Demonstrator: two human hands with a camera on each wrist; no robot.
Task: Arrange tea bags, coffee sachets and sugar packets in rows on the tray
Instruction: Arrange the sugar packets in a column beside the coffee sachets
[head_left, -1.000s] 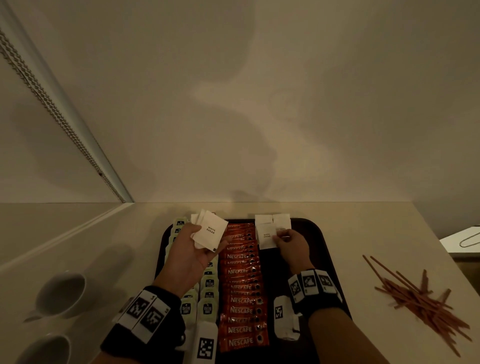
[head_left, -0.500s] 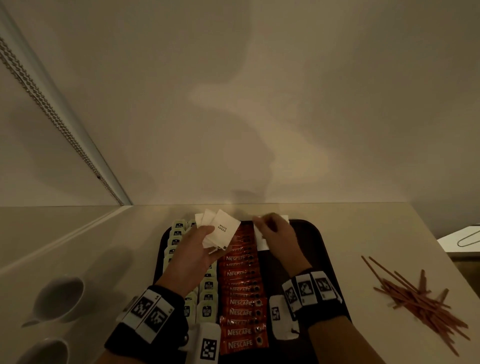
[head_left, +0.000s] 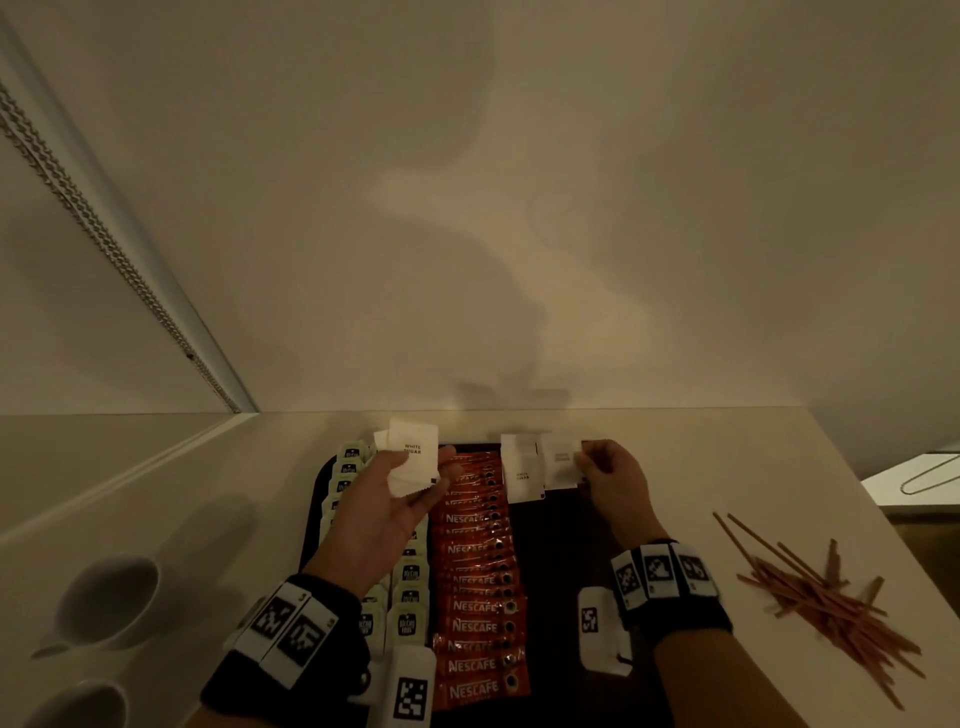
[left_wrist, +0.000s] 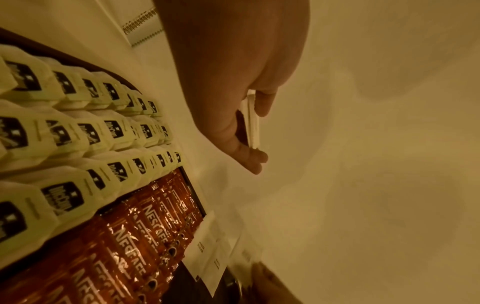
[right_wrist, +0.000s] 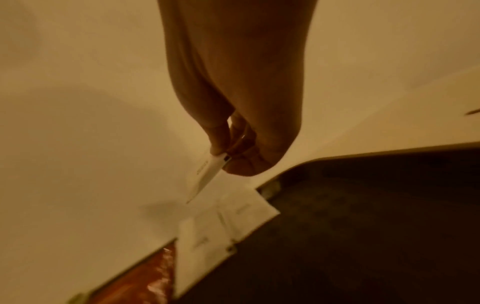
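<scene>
while half a second ago the right hand (head_left: 608, 480) reached toward the left hand's stack (head_left: 413, 457), it now pinches one sugar packet (head_left: 561, 462) over the tray's (head_left: 561, 545) far end beside laid packets (head_left: 522, 475); the left hand (head_left: 384, 499) grips the rest, so the sugar row is growing.

Tea bags (head_left: 410, 597), red coffee sachets (head_left: 475, 571) in rows on tray (head_left: 561, 561) — white sugar packets (head_left: 522, 473) at far edge.

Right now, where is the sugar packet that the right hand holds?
Head view: the sugar packet is pinched above the tray's far end, right of the laid packets.
</scene>
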